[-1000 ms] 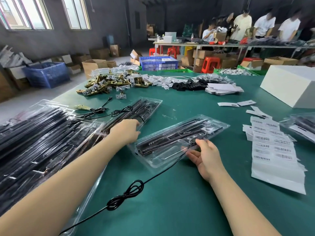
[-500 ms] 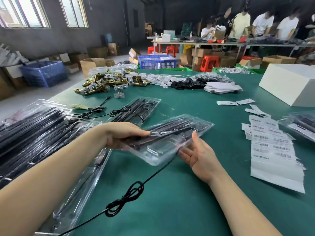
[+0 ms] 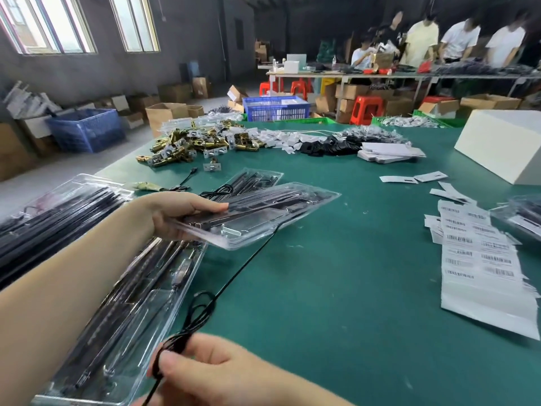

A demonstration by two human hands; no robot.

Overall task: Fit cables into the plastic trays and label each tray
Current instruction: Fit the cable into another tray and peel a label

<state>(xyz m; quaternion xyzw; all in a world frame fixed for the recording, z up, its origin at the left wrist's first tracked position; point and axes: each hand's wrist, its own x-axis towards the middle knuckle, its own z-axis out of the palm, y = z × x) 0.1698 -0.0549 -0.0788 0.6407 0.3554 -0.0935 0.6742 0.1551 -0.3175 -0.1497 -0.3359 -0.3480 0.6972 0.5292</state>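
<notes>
Clear plastic tray (image 3: 263, 218) with black strips, lifted off green table (image 3: 336, 303), near end gripped by left hand (image 3: 172, 215), thumb on top. Black cable (image 3: 234, 276) trailing from tray down to right hand (image 3: 210, 373), pinched between thumb and fingers. Barcode labels (image 3: 480, 259) well right of both hands. More filled trays (image 3: 123, 312) under left forearm.

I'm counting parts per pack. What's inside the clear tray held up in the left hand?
Inside the clear tray, long black strips and a small metal piece show. The left hand covers its near end.

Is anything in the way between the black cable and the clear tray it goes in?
Nothing visible. The black cable already runs from the right hand straight to the clear tray held by the left hand.
</notes>
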